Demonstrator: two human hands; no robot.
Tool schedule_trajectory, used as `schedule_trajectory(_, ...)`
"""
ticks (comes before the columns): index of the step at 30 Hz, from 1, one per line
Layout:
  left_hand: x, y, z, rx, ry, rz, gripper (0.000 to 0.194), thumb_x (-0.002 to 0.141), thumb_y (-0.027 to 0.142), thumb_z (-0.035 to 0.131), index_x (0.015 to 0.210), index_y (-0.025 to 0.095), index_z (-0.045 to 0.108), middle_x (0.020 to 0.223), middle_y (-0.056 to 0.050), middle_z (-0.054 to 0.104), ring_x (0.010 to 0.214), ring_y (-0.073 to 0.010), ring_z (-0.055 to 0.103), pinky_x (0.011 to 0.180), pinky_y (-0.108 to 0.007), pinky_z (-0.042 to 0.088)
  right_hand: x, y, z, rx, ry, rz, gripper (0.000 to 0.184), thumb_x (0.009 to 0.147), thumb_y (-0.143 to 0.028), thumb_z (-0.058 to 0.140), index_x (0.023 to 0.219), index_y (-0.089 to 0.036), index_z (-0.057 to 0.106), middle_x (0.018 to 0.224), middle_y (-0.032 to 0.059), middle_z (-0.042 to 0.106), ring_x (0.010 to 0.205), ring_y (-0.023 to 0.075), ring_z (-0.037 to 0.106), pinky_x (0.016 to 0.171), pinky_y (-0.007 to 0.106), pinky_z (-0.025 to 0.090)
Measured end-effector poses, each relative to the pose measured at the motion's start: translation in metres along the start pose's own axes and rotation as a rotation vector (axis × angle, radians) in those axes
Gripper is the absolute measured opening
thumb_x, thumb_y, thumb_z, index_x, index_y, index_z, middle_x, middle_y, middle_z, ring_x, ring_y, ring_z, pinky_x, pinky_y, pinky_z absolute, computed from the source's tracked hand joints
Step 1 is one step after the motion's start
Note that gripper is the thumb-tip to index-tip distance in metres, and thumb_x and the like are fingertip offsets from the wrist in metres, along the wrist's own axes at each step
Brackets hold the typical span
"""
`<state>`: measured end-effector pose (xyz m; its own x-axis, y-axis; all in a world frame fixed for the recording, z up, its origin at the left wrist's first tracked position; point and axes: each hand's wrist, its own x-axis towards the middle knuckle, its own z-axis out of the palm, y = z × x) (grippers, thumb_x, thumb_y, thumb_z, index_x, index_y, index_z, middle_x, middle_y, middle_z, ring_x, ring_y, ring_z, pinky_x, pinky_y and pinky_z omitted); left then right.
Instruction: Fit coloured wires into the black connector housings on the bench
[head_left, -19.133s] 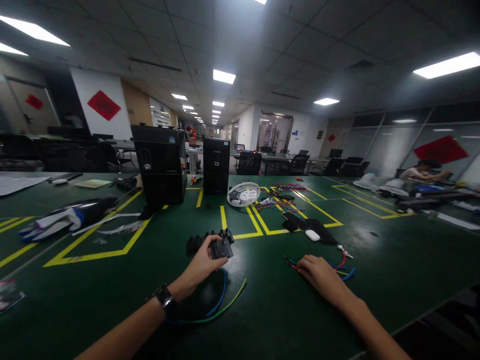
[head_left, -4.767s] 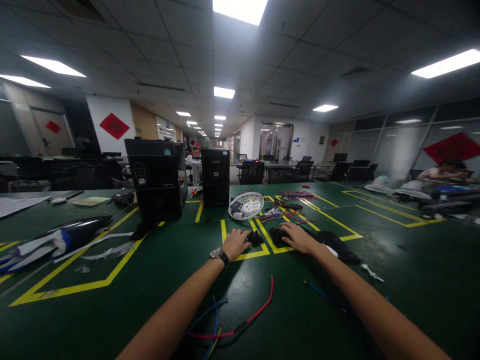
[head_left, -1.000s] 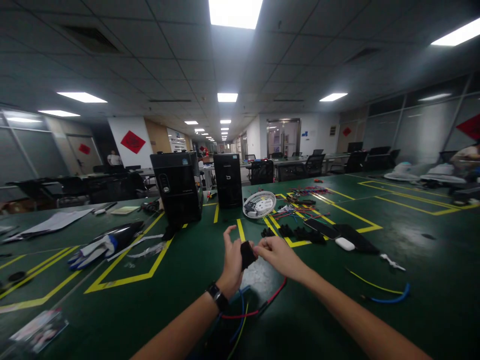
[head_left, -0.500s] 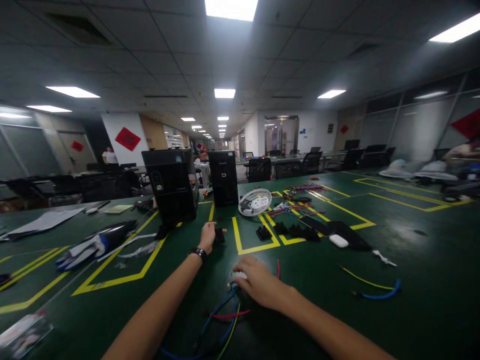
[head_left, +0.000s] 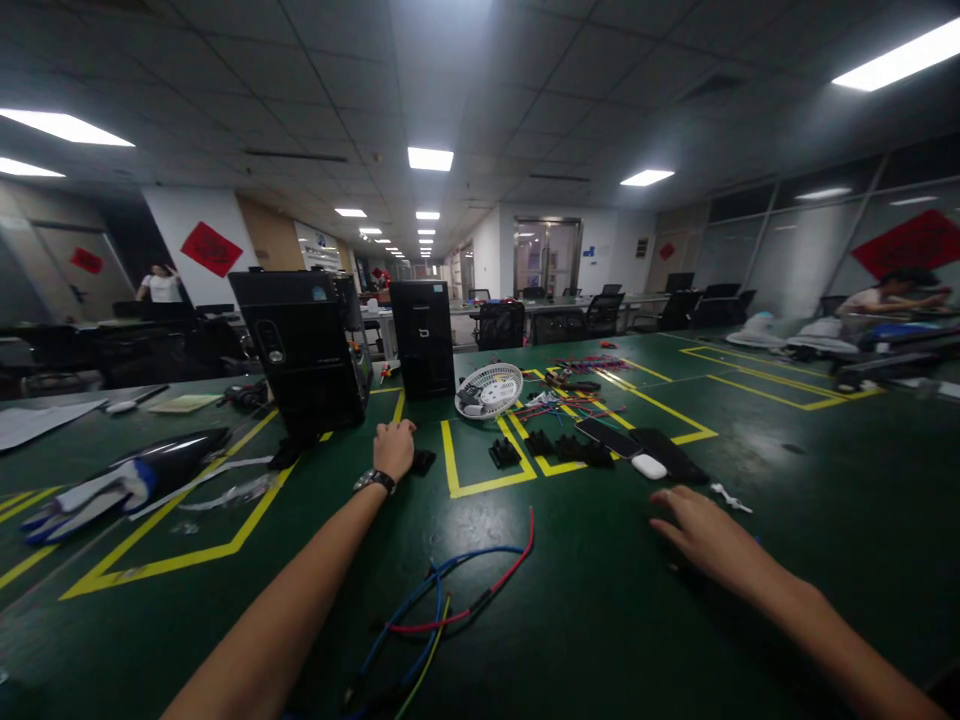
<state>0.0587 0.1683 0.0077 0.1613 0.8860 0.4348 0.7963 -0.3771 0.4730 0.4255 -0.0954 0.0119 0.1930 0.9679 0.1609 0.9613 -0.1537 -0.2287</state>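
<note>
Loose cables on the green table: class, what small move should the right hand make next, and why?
Probably the right hand should shift left and pinch the far end of the red cable. Nothing shows between its parted thumb and fingers, and that end sticks out past the blue cable, so it looks easy to grasp alone.

Tabletop [head_left: 600, 570]: dark green, yellow tape outlines [head_left: 491, 489] over it. My watch strap [head_left: 389, 481]: black. Small blocks [head_left: 504, 454], centre: black. Loose wires [head_left: 527, 548], lower centre: blue, red, yellow-green; red one has a black stretch. PC towers [head_left: 424, 350], left of centre: black. Basket [head_left: 516, 376], mid-frame: white. Glove [head_left: 105, 492], left side: white and blue. Diamond signs [head_left: 211, 248], upper left and right: red.
</note>
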Motion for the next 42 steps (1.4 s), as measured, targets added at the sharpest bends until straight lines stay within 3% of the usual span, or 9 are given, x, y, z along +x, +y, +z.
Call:
schedule_trajectory(2, 0.006, 0.012, 0.008, -0.010, -0.087, 0.078, 0.033, 0.091, 0.033, 0.054, 0.120, 0.017, 0.055, 0.121, -0.010, 0.057, 0.102, -0.0211, 0.060, 0.085, -0.043, 0.052, -0.006, 0.018, 0.011, 0.012, -0.010, -0.005, 0.026, 0.084, -0.030, 0.052, 0.101, -0.018, 0.068, 0.104, 0.0127, 0.066, 0.094, 0.0272, 0.063, 0.079, 0.035, 0.048)
schedule_trajectory(5, 0.013, 0.038, 0.029, -0.056, -0.237, 0.194, 0.036, 0.084, 0.039, 0.063, 0.112, 0.017, 0.060, 0.117, -0.010, 0.060, 0.108, -0.0240, 0.056, 0.093, -0.041, 0.047, -0.003, 0.020, 0.020, 0.039, 0.011, -0.023, 0.020, 0.085, -0.029, 0.049, 0.089, -0.021, 0.067, 0.095, 0.0093, 0.068, 0.086, 0.0249, 0.064, 0.073, 0.033, 0.046)
schedule_trajectory(8, 0.013, 0.061, 0.054, -0.108, -0.344, 0.235, 0.038, 0.066, 0.043, 0.076, 0.092, 0.017, 0.065, 0.101, -0.011, 0.066, 0.108, -0.0299, 0.055, 0.091, -0.038, 0.045, 0.010, -0.001, 0.013, 0.168, 0.024, -0.052, 0.017, 0.086, -0.031, 0.048, 0.088, -0.022, 0.062, 0.089, 0.0068, 0.068, 0.081, 0.0229, 0.064, 0.068, 0.031, 0.045)
schedule_trajectory(12, 0.004, 0.077, 0.068, -0.219, -0.364, 0.203, 0.034, 0.061, 0.035, 0.078, 0.082, 0.017, 0.058, 0.085, -0.009, 0.064, 0.096, -0.0300, 0.058, 0.078, -0.035, 0.046, 0.035, -0.050, -0.004, 0.580, -0.037, -0.172, 0.019, 0.090, -0.037, 0.045, 0.090, -0.021, 0.056, 0.080, 0.0034, 0.067, 0.076, 0.0191, 0.063, 0.071, 0.030, 0.046)
schedule_trajectory(18, -0.040, 0.075, 0.042, -0.468, -0.309, 0.173, 0.044, 0.071, 0.021, 0.067, 0.104, 0.020, 0.038, 0.082, 0.002, 0.055, 0.070, -0.0135, 0.056, 0.061, -0.022, 0.042, 0.062, -0.128, 0.011, 1.075, -0.129, -0.107, 0.033, 0.079, -0.050, 0.060, 0.082, -0.018, 0.055, 0.064, -0.0028, 0.059, 0.048, 0.0100, 0.048, 0.047, 0.023, 0.037)
schedule_trajectory(23, -0.095, 0.076, 0.011, -1.031, -0.357, 0.137, 0.045, 0.070, 0.021, 0.071, 0.095, 0.023, 0.033, 0.087, 0.002, 0.056, 0.076, -0.0120, 0.057, 0.065, -0.021, 0.044, 0.059, -0.172, 0.044, 1.256, -0.191, -0.027, 0.033, 0.075, -0.049, 0.064, 0.076, -0.018, 0.053, 0.061, -0.0037, 0.059, 0.040, 0.0051, 0.035, 0.038, 0.018, 0.027)
schedule_trajectory(27, -0.118, 0.077, 0.003, -1.169, -0.340, 0.091, 0.047, 0.070, 0.020, 0.072, 0.094, 0.024, 0.032, 0.099, -0.001, 0.058, 0.086, -0.0141, 0.060, 0.072, -0.024, 0.046, 0.049, -0.182, 0.055, 1.203, -0.130, -0.023, 0.027, 0.077, -0.043, 0.063, 0.076, -0.018, 0.054, 0.061, -0.0016, 0.062, 0.040, 0.0060, 0.038, 0.037, 0.018, 0.028)
schedule_trajectory(34, -0.119, 0.076, 0.007, -1.059, -0.241, 0.043, 0.047, 0.066, 0.018, 0.073, 0.091, 0.024, 0.034, 0.101, -0.001, 0.059, 0.091, -0.0156, 0.061, 0.077, -0.025, 0.046, 0.042, -0.182, 0.052, 1.123, -0.023, -0.035, 0.026, 0.079, -0.043, 0.060, 0.076, -0.018, 0.055, 0.062, 0.0003, 0.063, 0.043, 0.0087, 0.043, 0.039, 0.021, 0.029)
schedule_trajectory(42, -0.131, 0.086, -0.006, -0.975, -0.253, 0.153, 0.036, 0.073, 0.014, 0.066, 0.091, 0.023, 0.036, 0.101, -0.002, 0.057, 0.097, -0.0160, 0.057, 0.082, -0.025, 0.044, 0.041, -0.180, 0.055, 1.104, -0.019, -0.080, 0.023, 0.078, -0.039, 0.062, 0.072, -0.018, 0.054, 0.063, 0.0019, 0.064, 0.050, 0.0112, 0.050, 0.046, 0.022, 0.035)
